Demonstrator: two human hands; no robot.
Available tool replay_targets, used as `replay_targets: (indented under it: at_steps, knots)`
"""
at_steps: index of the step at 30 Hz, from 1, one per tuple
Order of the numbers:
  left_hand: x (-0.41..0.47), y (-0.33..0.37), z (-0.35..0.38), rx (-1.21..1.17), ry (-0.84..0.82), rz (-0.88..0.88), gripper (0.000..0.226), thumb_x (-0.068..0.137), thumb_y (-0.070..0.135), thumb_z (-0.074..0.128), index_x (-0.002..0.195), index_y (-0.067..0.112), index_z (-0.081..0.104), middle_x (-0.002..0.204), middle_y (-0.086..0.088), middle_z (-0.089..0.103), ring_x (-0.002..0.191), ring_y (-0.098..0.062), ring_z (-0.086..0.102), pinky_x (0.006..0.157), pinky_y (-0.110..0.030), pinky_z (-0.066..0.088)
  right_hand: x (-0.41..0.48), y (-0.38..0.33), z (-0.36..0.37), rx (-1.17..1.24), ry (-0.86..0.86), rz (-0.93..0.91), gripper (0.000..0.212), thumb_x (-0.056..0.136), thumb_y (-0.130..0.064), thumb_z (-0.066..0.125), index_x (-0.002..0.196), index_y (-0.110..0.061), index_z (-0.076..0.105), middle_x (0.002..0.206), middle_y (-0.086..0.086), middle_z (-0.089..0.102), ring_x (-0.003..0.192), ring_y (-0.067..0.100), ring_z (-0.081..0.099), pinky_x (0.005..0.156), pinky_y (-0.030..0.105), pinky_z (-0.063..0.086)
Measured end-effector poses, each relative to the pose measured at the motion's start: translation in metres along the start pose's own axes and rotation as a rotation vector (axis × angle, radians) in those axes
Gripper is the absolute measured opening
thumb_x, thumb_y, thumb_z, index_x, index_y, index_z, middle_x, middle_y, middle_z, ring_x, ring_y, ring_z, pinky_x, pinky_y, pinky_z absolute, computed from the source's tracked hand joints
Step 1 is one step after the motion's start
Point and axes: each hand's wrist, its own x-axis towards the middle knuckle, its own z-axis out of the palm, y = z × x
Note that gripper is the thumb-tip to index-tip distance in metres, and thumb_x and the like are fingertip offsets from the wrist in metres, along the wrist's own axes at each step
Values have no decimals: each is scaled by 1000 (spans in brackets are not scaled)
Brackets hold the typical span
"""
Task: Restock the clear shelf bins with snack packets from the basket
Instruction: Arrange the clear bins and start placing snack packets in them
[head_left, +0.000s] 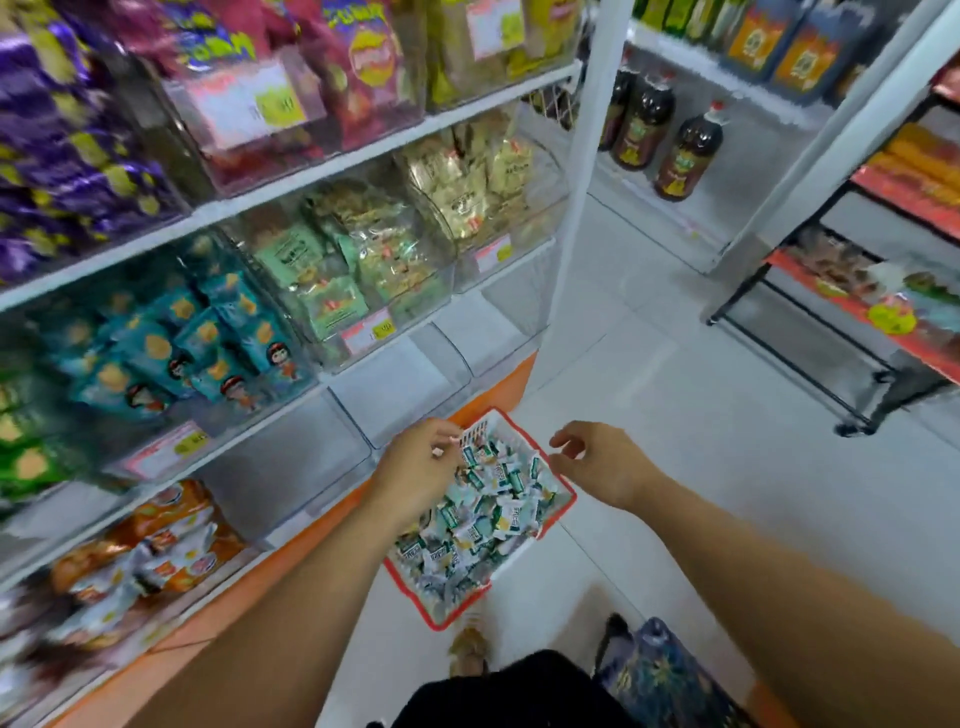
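Snack packets (485, 514), small, crinkled and white with green print, filled a rectangular basket (570, 500) of white plastic mesh with a red rim. It stood on the pale tiled floor (701, 415), just beside the foot of the white shelf unit (584, 156). The left hand (418, 470) hung over the basket's far corner, its fingers curled down toward the heap; whether it gripped a packet could not be told. The right hand (597, 462) hovered above the basket's right rim, fingers loosely bent, holding nothing.

On the shelves stood clear, hard-walled plastic bins (291, 467) with sloped fronts. 1 bin held teal packets (171, 353) printed with a cartoon figure, the next held pale green packets (332, 270), and another held glossy beige-gold packets (467, 187). At the lower left, orange packets (156, 530) lay stacked. Purple bags (52, 156) filled the upper left. Dark, round-shouldered bottles (680, 156) stood on a shelf farther right.
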Motion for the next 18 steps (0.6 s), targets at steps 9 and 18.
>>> replay_targets:
  at_steps: [9, 18]
  knots:
    - [53, 20, -1, 14, 109, -82, 25, 97, 18, 53, 121, 17, 60, 122, 5, 62, 100, -8, 56, 88, -21, 43, 84, 1, -42, -80, -106, -130, 24, 91, -27, 58, 111, -15, 62, 94, -2, 61, 85, 15, 54, 76, 25, 43]
    - [90, 11, 44, -86, 336, -313, 25, 98, 18, 48, 120, 19, 60, 106, 3, 65, 58, -2, 54, 47, -8, 38, 169, 17, -64, -324, -374, -328, 25, 92, -31, 56, 111, -17, 60, 106, 0, 63, 95, 17, 57, 86, 29, 45]
